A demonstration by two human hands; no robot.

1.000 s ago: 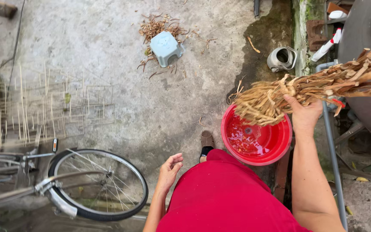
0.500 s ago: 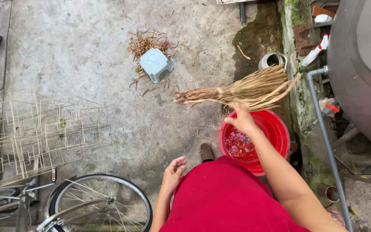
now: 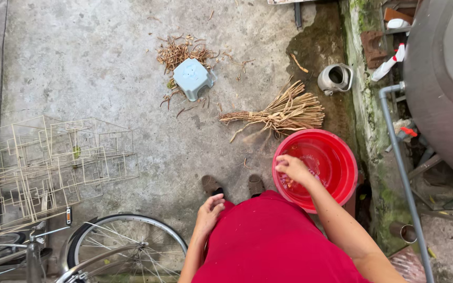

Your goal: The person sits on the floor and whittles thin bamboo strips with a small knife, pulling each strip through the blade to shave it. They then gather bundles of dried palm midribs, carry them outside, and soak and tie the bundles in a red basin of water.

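Bucket [image 3: 342, 157], red, round, holding a little water: it stands on the concrete floor [image 3: 79, 68] just ahead of my feet, to the right. My right hand [image 3: 291, 169] hangs over its near rim with the fingers curled loosely inward, gripping nothing that I can make out. My left hand [image 3: 209, 208] rests against my red garment [image 3: 273, 241], fingers relaxed and empty. Just beyond the bucket I see a bundle of dry straw-coloured sticks [image 3: 284, 112] lying flat on the floor, clear of both hands. Further out: a pale blue plastic stool [image 3: 192, 77] among scattered stick scraps; a grey metal jug [image 3: 335, 78] by the mossy wall. Left: wire-frame racks [image 3: 43, 167], a bicycle wheel [image 3: 127, 246].
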